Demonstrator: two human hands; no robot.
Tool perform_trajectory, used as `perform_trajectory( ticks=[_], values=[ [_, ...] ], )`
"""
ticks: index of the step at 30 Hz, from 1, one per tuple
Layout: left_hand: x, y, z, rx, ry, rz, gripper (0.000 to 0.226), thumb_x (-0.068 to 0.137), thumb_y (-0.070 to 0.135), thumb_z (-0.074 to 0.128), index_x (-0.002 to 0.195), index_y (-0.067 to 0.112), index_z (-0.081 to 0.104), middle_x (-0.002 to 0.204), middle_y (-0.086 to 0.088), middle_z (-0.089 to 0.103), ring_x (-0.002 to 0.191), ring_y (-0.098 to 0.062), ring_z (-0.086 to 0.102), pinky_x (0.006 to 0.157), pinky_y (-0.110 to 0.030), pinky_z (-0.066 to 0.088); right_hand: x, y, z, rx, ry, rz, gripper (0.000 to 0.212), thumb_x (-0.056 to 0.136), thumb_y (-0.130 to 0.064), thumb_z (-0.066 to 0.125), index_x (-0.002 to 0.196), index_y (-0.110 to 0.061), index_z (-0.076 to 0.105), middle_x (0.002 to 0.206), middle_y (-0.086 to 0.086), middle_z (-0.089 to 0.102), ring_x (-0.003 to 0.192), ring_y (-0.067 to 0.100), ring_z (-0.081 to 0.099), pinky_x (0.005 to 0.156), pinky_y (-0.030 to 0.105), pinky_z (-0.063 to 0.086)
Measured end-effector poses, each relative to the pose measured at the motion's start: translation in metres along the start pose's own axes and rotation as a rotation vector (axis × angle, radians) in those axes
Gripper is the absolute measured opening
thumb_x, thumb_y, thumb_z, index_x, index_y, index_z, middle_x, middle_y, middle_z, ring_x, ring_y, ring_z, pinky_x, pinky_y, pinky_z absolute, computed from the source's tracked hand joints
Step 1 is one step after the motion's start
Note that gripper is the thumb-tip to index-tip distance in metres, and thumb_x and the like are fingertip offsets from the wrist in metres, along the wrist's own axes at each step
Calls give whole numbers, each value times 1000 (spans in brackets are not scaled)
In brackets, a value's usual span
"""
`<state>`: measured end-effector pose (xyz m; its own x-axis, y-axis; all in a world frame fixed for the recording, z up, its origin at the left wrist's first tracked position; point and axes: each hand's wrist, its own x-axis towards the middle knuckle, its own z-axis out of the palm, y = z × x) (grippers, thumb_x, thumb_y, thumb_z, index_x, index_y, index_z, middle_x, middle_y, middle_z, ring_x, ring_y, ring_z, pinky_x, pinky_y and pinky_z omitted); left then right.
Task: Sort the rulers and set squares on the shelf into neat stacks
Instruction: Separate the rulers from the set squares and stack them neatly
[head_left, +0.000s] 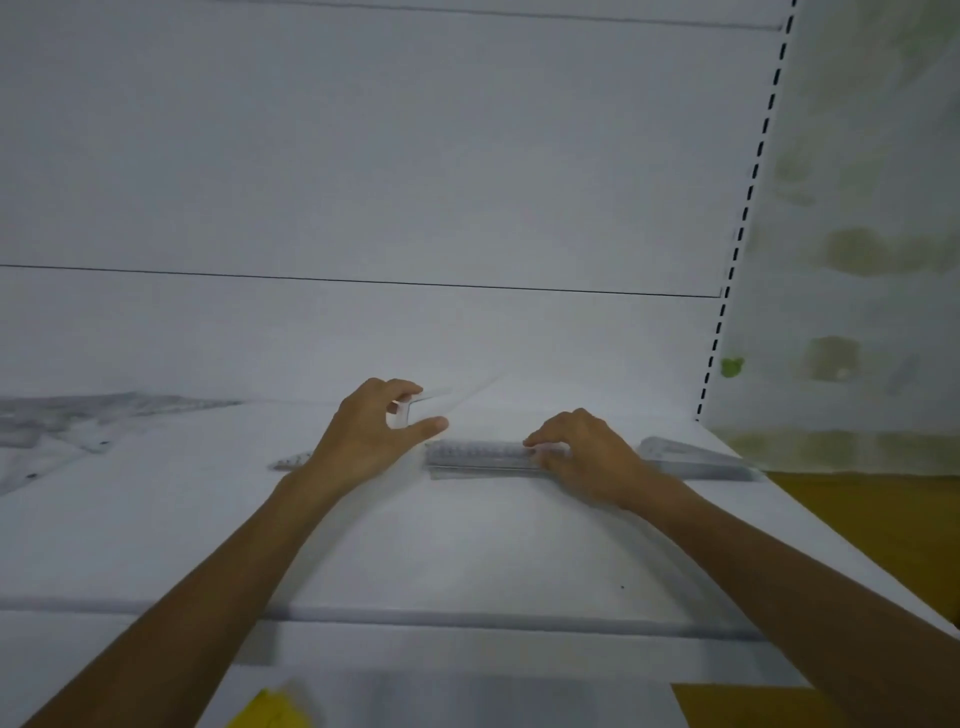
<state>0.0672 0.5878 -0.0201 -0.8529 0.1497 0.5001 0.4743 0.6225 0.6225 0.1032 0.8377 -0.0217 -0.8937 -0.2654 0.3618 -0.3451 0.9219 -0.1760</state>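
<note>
Several rulers (480, 456) on shelf (467, 545), left hand (363, 439) pinching set square (402, 410)

The white shelf (467, 545) in front of me carries a stack of clear rulers (478, 454) lying crosswise at its middle, a clear set square (691, 457) flat just to the right, and a blurred heap of clear pieces (78, 421) far left.

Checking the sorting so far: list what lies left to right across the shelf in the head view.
Set-square pile → left hand → right hand → lone set square.
</note>
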Motion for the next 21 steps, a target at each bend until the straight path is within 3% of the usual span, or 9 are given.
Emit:
perform_trajectory(
  ticks=[4,7,9,11,17,21],
  values=[
    [-10,13,11,43,-4,-11,50,73,46,71,116,24,58,107,7,53,96,-10,53,80,-24,39,-8,9,5,-18,7,-72,26,92,-23,48,107,-11,65,109,8,64,106,30,55,91,37,44],
    [-13,25,22,58,4,-18,48,74,44,72,115,23,59,105,4,55,97,-12,53,81,-24,39,-26,20,0,-22,86,-112,37,92,-25,50,128,-15,53,129,4,54,119,23,44,96,27,34],
    [-13,37,34,46,1,-9,48,74,43,72,115,24,58,104,4,55,97,-11,52,82,-24,38,-42,33,-8,-18,106,-119,33,92,-23,50,124,-16,54,124,2,57,114,19,45,92,24,35],
    [-11,53,52,32,-20,6,48,75,43,71,117,26,57,106,5,54,98,-10,51,83,-24,38,-60,47,-18,-4,102,-93,30,92,-23,49,120,-17,57,119,0,58,110,17,47,95,28,39],
    [4,110,112,25,-93,69,42,87,37,59,126,23,51,117,-4,53,109,-18,51,86,-24,35,-117,92,-42,-17,88,88,36,91,-30,49,127,-27,53,133,-6,53,123,13,46,100,23,33],
    [15,146,145,72,-177,150,42,91,32,54,131,22,47,127,-8,50,116,-21,49,89,-23,33,-133,107,-40,17,30,102,31,93,-29,47,118,-20,62,123,-2,61,117,14,50,99,20,34]
  ],
)
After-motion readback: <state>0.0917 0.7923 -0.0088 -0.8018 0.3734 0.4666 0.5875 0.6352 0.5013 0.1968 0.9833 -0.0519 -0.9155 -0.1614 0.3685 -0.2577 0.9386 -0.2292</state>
